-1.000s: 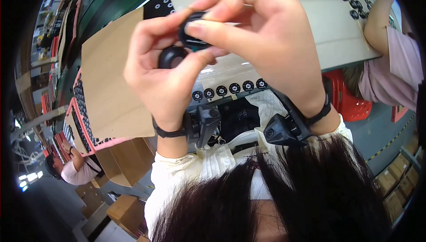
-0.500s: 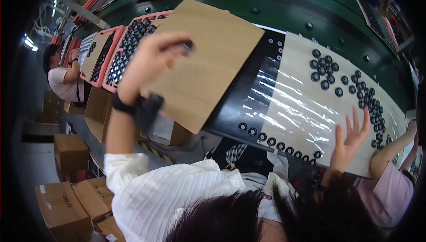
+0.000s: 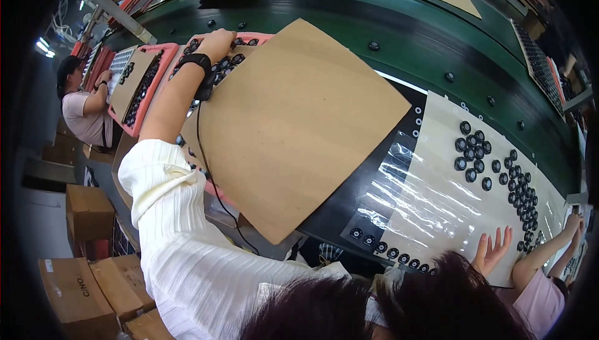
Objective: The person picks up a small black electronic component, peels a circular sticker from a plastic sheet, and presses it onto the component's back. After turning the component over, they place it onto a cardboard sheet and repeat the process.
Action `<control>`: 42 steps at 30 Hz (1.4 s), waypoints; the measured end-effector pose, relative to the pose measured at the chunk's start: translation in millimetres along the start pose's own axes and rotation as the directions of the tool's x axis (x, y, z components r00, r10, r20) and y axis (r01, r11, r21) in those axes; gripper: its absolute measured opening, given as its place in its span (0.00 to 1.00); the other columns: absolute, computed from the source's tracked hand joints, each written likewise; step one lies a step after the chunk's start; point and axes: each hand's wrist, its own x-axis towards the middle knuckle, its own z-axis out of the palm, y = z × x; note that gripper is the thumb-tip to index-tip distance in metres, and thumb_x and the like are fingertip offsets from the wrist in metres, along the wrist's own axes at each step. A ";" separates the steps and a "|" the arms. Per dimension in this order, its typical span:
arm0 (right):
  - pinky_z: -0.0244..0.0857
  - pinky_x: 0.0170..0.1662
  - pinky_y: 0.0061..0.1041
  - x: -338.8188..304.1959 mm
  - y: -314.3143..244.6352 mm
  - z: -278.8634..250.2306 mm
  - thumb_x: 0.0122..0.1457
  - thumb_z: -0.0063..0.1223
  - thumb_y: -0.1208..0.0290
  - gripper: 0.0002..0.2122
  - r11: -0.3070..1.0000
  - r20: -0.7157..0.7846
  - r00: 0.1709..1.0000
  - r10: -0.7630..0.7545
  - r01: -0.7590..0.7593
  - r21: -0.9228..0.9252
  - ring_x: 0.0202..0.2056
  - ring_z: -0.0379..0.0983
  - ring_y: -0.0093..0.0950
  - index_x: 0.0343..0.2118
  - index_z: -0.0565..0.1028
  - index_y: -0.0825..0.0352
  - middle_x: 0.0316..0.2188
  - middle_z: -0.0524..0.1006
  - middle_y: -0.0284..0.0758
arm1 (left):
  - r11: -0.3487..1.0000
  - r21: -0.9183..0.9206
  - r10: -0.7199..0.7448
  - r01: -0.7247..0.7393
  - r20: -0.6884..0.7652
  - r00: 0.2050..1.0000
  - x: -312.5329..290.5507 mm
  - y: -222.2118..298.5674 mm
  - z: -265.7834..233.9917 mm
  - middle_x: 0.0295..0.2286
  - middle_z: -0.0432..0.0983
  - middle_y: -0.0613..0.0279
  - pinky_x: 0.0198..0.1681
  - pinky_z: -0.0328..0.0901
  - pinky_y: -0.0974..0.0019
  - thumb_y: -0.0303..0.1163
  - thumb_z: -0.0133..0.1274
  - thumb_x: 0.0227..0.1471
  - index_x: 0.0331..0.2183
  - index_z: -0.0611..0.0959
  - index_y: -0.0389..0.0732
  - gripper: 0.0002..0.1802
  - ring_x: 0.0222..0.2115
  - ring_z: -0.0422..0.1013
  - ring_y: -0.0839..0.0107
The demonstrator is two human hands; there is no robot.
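Note:
My left hand (image 3: 216,43) is at the far part of a pink tray (image 3: 263,36) filled with black round parts (image 3: 229,63). Its fingers are curled down; what they hold, if anything, is hidden. Beside that forearm, a large brown cardboard sheet (image 3: 299,115) lies across the tray and partly over a black surface. My right hand (image 3: 493,251) is raised near the front edge of a pale board (image 3: 430,171), fingers spread and nothing in them. Clear film (image 3: 390,184) covers part of that board, with black round parts (image 3: 471,146) scattered and lined up on it.
A green conveyor (image 3: 349,22) with scattered round parts runs behind. Co-workers sit at the far left (image 3: 87,106) and right (image 3: 543,284). Cardboard boxes (image 3: 78,290) stand on the floor at left. A thin black cable (image 3: 209,178) hangs from my left wrist.
My left hand, which held a small black round part above the cardboard, has moved away to the tray's far part. The right hand stays open. The whole view has shifted.

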 end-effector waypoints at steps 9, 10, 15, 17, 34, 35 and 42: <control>0.49 0.53 0.32 12.2 -1.1 2.9 0.52 0.46 0.75 0.26 0.999 0.045 0.998 0.038 -0.038 -0.014 0.54 0.52 0.34 0.54 0.52 0.66 0.54 0.52 0.38 | 0.916 -0.400 -0.039 0.029 -0.017 0.999 -24.3 -22.7 5.3 0.19 0.72 0.57 0.29 0.63 0.64 0.32 0.48 0.44 0.21 0.78 0.37 0.09 0.24 0.69 0.62; 0.49 0.53 0.32 14.0 -0.3 6.0 0.52 0.46 0.76 0.26 1.000 0.052 0.998 0.031 -0.031 -0.002 0.54 0.52 0.33 0.54 0.52 0.66 0.54 0.53 0.39 | 0.809 -0.543 -0.207 0.225 0.095 0.974 -21.0 -26.0 -1.0 0.17 0.71 0.60 0.27 0.63 0.65 0.32 0.47 0.46 0.21 0.77 0.38 0.09 0.23 0.69 0.65; 0.49 0.53 0.31 12.2 -7.8 11.8 0.52 0.45 0.76 0.24 0.999 0.062 0.997 0.036 -0.035 -0.022 0.53 0.53 0.32 0.53 0.54 0.65 0.53 0.54 0.39 | -0.229 -0.707 -0.070 0.669 0.697 0.714 -6.5 -52.0 -5.2 0.13 0.66 0.67 0.26 0.62 0.73 0.32 0.43 0.50 0.23 0.79 0.38 0.12 0.20 0.66 0.75; 0.49 0.53 0.31 9.2 -7.4 7.9 0.52 0.44 0.76 0.24 0.998 0.050 0.997 0.051 -0.049 -0.031 0.53 0.53 0.32 0.53 0.54 0.65 0.53 0.54 0.39 | -0.176 -0.760 -0.093 0.626 0.646 0.758 1.6 -57.1 1.7 0.15 0.68 0.66 0.27 0.63 0.73 0.30 0.44 0.49 0.26 0.79 0.37 0.10 0.21 0.67 0.75; 0.50 0.53 0.28 3.2 7.4 -13.9 0.54 0.43 0.76 0.20 0.992 0.034 0.996 0.087 -0.083 -0.098 0.53 0.53 0.29 0.51 0.57 0.68 0.54 0.54 0.36 | 0.943 -0.270 0.192 -0.193 -0.031 0.981 -11.6 -39.0 46.8 0.44 0.65 0.49 0.51 0.53 0.68 0.13 0.38 0.36 0.45 0.70 0.37 0.29 0.47 0.61 0.59; 0.50 0.53 0.28 4.7 11.3 -15.0 0.54 0.43 0.76 0.20 0.992 0.048 0.997 0.067 -0.061 -0.107 0.53 0.53 0.29 0.51 0.57 0.68 0.54 0.54 0.36 | 0.934 -0.295 0.199 -0.203 -0.043 0.979 -16.7 -40.7 44.7 0.45 0.64 0.49 0.52 0.51 0.68 0.12 0.36 0.36 0.46 0.69 0.38 0.30 0.48 0.60 0.59; 0.52 0.51 0.27 -2.0 17.3 -27.8 0.53 0.44 0.78 0.17 0.996 0.042 0.998 0.039 -0.035 -0.087 0.52 0.55 0.28 0.47 0.62 0.69 0.53 0.56 0.37 | 0.940 -0.317 0.192 -0.124 0.195 0.962 -26.5 -36.8 32.7 0.48 0.62 0.50 0.52 0.50 0.69 0.12 0.33 0.38 0.48 0.66 0.37 0.31 0.50 0.57 0.61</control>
